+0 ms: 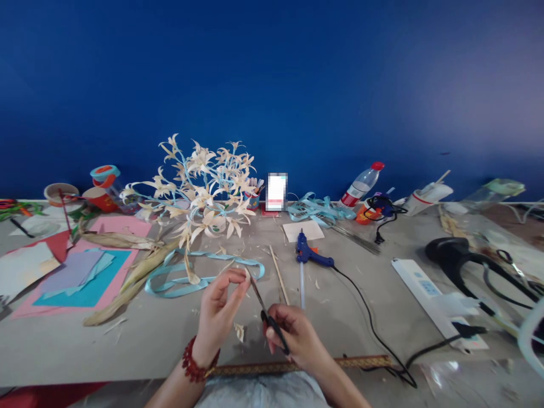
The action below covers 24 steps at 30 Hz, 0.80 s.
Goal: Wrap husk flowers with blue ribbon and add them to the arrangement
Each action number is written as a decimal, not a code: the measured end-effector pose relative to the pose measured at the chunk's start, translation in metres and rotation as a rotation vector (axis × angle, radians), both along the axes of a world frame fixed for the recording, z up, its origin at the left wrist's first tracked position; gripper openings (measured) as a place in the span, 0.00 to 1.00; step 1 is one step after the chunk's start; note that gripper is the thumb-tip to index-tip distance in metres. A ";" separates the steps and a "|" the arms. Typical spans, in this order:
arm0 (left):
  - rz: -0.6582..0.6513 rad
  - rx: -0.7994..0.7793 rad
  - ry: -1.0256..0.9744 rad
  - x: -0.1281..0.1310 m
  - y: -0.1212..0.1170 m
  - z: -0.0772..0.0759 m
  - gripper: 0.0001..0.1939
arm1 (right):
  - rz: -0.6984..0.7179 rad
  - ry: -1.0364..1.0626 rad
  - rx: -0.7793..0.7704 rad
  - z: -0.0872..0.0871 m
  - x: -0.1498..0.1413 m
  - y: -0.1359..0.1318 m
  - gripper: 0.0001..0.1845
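Note:
My right hand (297,331) grips black-handled scissors (257,293), their blades pointing up and left. With thumb and forefinger pinched, my left hand (216,317) holds a small pale piece (247,273), probably corn husk, at the blade tips. Most of that piece is hidden by the fingers. On the table under my hands lies a curled husk scrap (240,332). Behind my left hand is a loop of light blue ribbon (170,290). Beyond it stands a bunch of pale husk flowers (204,195) on blue-wrapped stems.
A blue glue gun (313,256) and a thin stick (278,273) lie ahead. At right are a white power strip (425,294) and black cables. Dried husks (136,283) and coloured paper (80,289) spread at left. A bottle (361,184) stands near the blue wall.

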<state>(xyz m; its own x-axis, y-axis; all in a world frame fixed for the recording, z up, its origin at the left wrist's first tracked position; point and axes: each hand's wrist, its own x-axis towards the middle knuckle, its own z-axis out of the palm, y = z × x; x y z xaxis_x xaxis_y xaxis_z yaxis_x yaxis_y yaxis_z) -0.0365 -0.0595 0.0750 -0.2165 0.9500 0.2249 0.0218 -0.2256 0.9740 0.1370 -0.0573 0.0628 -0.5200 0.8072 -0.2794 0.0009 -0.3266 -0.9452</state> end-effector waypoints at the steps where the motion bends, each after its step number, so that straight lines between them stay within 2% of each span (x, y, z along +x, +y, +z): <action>1: 0.001 0.001 -0.008 0.000 0.000 0.000 0.05 | 0.000 0.000 -0.006 0.001 0.000 0.000 0.26; 9: 0.007 -0.016 -0.036 0.001 0.001 0.002 0.04 | -0.018 -0.013 0.006 0.003 -0.002 0.001 0.25; 18: -0.046 -0.054 -0.147 0.002 0.001 -0.001 0.03 | -0.078 -0.026 -0.007 -0.010 -0.002 0.000 0.28; 24: -0.120 -0.127 -0.239 0.001 0.000 0.000 0.06 | -0.040 -0.020 0.044 -0.012 0.012 0.002 0.29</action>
<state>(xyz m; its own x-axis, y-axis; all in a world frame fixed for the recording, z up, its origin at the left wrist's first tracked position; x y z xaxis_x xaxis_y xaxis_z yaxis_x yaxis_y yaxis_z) -0.0353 -0.0595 0.0750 -0.1337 0.9893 0.0585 -0.2306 -0.0884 0.9690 0.1486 -0.0548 0.0507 -0.4821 0.8387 -0.2532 0.0079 -0.2848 -0.9586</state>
